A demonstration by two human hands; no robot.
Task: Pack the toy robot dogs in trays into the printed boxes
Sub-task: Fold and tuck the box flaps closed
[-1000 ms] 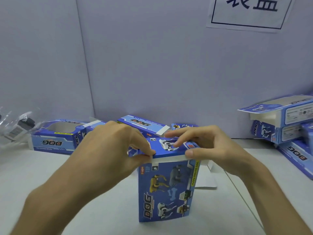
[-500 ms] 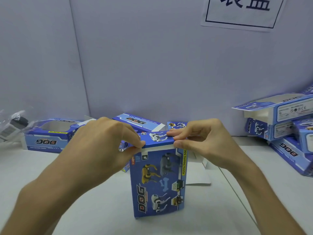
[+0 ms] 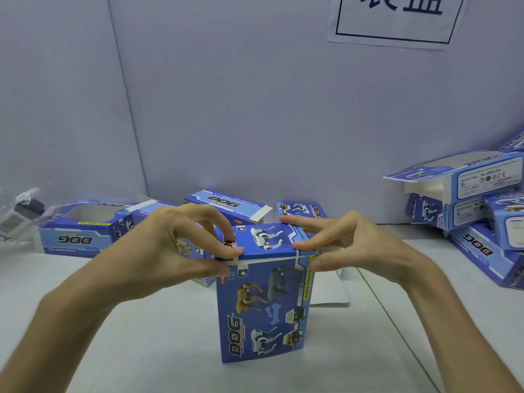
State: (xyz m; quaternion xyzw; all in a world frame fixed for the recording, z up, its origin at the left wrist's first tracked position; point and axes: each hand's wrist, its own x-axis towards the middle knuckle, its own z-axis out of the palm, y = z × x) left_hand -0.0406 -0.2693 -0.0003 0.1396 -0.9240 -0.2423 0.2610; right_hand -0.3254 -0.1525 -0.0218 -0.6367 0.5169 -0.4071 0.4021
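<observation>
box (image 3: 263,307) contents hidden, sign (image 3: 397,21) cropped, bag (image 3: 19,217) blurred

A pale lavender-grey wall (image 3: 269,109) fills the back, and a side panel (image 3: 56,109) of the same colour meets it at a slanted seam (image 3: 129,109) on the left. A white paper sign (image 3: 397,24) with a dark border and large dark characters hangs high on the right, cut off by the top edge. Below lies a white table (image 3: 141,336), crossed at the right by a thin dark line (image 3: 392,321). The light is cool and even, with soft shadows.
</observation>
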